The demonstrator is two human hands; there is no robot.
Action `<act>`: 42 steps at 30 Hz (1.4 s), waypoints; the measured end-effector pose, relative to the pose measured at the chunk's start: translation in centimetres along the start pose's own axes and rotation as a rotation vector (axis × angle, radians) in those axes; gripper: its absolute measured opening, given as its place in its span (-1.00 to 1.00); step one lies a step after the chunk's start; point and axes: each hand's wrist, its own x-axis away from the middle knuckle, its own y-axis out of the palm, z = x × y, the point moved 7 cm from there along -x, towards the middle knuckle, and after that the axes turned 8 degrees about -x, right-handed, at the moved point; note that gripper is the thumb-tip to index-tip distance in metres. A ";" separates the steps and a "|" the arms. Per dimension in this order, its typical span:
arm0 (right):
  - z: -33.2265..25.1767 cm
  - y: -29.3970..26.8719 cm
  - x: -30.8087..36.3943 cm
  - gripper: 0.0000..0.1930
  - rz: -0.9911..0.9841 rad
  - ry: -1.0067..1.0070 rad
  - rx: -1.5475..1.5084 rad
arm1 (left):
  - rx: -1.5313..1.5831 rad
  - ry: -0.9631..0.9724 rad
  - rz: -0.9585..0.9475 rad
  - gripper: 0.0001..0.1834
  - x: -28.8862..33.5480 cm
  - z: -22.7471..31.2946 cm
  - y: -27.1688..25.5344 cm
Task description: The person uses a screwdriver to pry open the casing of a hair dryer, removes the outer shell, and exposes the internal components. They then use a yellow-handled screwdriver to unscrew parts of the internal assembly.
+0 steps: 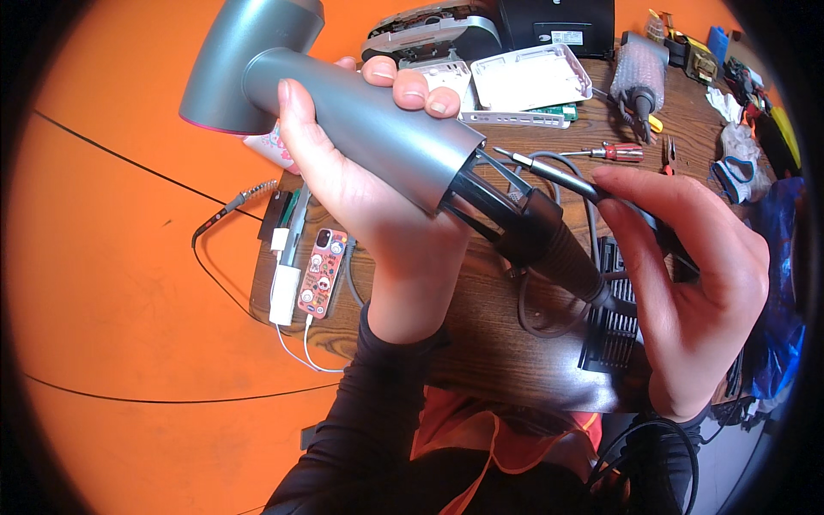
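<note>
While the left hand (352, 189) clasps the grey hair dryer (378, 120) above the worktop (481, 360), likely steadying its open handle end (459, 163), the right hand (695, 249) pinches a precision screwdriver (562, 177), seemingly for fine control.

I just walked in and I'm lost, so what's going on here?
At a cluttered wooden table, a person's left-hand grip holds a grey hair dryer, a black cable-end piece jutting from its open end. The right-hand grip pinches a slim, pen-like tool, its tip near that opening; whether it touches anything, I can't tell.
</note>
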 end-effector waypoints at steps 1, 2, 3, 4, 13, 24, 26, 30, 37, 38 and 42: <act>-0.1 0.1 0.0 -0.83 -0.005 -0.020 0.007 | -0.029 0.014 -0.003 -0.62 0.1 0.0 0.0; -0.1 0.1 0.0 -0.84 -0.012 -0.014 0.001 | -0.057 0.028 -0.006 -0.63 0.1 0.0 0.1; -0.1 0.1 0.0 -0.84 -0.015 -0.015 -0.003 | -0.056 0.019 -0.013 -0.63 0.2 -0.1 0.1; -0.1 0.2 0.0 -0.84 -0.018 -0.016 -0.007 | -0.055 0.010 -0.019 -0.63 0.2 -0.1 0.2; -0.1 0.1 0.0 -0.83 -0.025 -0.023 0.002 | -0.006 -0.026 -0.027 -0.62 0.0 -0.4 0.1; 0.1 0.2 0.0 -0.82 0.002 0.048 -0.035 | -0.016 -0.013 -0.037 -0.63 0.2 -0.4 0.2; 0.0 0.3 0.0 -0.82 -0.007 0.004 -0.021 | -0.034 -0.018 -0.036 -0.63 0.2 -0.4 0.2; 0.5 0.4 0.1 -0.80 -0.037 0.066 0.003 | -0.036 -0.005 -0.054 -0.62 0.2 -0.5 0.4; 1.3 1.0 0.2 -0.85 -0.142 0.144 0.007 | -0.105 0.040 -0.058 -0.62 0.7 -0.7 0.8; 1.7 1.1 0.3 -0.86 -0.158 0.193 -0.019 | -0.111 0.046 -0.057 -0.62 0.7 -0.7 0.8; 3.1 1.1 0.5 -0.91 -0.103 0.371 -0.186 | -0.071 0.005 -0.038 -0.62 0.5 -0.8 0.4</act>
